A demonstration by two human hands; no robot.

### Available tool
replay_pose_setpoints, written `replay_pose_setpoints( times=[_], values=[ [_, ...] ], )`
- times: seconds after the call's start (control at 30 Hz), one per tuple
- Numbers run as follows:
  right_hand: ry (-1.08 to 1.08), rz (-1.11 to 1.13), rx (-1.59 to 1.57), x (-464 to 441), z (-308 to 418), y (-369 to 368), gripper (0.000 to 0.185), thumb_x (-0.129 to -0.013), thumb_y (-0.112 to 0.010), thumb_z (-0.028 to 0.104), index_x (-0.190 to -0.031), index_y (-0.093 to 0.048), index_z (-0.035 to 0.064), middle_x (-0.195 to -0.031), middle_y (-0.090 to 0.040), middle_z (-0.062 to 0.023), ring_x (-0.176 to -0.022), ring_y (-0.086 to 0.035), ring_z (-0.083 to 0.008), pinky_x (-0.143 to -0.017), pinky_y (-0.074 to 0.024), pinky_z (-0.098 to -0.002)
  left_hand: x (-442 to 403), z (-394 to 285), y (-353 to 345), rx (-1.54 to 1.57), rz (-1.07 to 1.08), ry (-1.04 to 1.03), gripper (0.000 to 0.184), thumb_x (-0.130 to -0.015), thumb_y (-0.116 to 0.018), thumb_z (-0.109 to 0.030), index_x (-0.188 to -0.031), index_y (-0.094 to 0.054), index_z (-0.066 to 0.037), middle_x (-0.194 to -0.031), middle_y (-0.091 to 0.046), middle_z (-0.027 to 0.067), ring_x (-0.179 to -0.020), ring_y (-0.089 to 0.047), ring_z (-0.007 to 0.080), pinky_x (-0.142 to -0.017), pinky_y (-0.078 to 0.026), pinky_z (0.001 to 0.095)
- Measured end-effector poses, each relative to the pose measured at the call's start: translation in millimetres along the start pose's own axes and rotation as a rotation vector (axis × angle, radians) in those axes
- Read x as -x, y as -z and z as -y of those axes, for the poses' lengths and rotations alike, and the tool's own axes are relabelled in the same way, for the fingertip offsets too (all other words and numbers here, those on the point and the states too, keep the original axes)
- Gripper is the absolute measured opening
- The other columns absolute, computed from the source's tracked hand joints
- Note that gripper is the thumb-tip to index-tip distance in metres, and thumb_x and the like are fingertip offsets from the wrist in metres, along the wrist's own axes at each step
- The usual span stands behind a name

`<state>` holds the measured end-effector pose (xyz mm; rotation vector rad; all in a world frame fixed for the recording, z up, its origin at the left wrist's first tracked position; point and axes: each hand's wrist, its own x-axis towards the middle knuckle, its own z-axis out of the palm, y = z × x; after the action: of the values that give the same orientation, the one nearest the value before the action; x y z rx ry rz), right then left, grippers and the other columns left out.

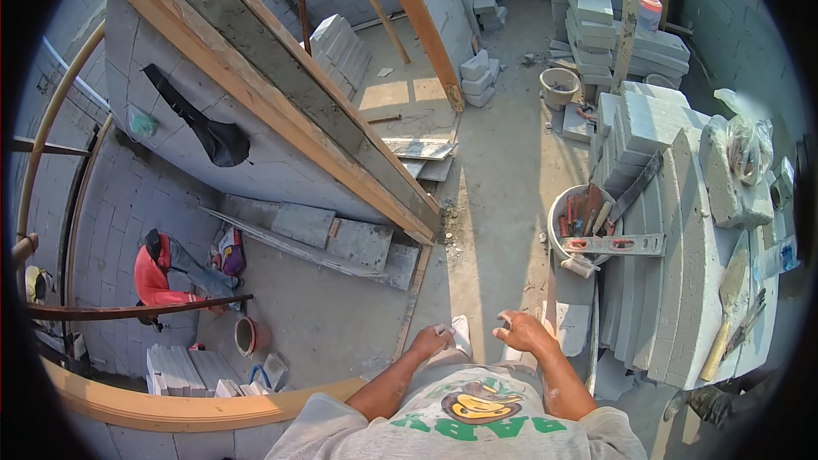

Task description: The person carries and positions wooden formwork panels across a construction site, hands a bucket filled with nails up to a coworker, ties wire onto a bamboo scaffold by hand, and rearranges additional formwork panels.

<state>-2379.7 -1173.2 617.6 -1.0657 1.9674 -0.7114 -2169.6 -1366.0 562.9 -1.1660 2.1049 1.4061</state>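
My left hand [432, 341] hangs in front of my thighs with its fingers loosely bent and apart; nothing shows in it. To its right, my right hand [524, 332] is also bare, its fingers bent and spread. Neither touches any object that I can make out. Nearest to my right hand stands a white bucket [555, 234] of hand tools with red handles. A level [615, 244] lies across its rim against a stack of pale blocks [656, 290]. On those blocks rest a trowel [726, 311] and a hand saw [637, 189].
A person in a red top [158, 277] bends low at the left, beyond a wooden door frame [307, 111]. A bucket [251, 336] stands near them. Planks [341, 243] lie along the wall. Another bucket [560, 87] and block stacks line the right side of the concrete floor [494, 170].
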Motion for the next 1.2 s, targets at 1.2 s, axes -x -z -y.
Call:
replay_pose_setpoints(
  times=[1.2],
  values=[
    [0.611, -0.378, 0.668, -141.3, 511.6, 197.5, 0.029, -0.073, -0.060, 0.027, -0.095, -0.067, 0.0109, -0.089, -0.066, -0.0072, -0.085, -0.064, -0.0230, -0.071, -0.0503, -0.0351, -169.4, -18.0, 128.3, 0.423, 0.597, -0.064, 0.033, -0.089, -0.052, -0.030, -0.098, -0.057, 0.001, -0.079, -0.064, 0.0126, -0.061, -0.060, 0.0153, -0.051, -0.044, 0.0225]
  ],
)
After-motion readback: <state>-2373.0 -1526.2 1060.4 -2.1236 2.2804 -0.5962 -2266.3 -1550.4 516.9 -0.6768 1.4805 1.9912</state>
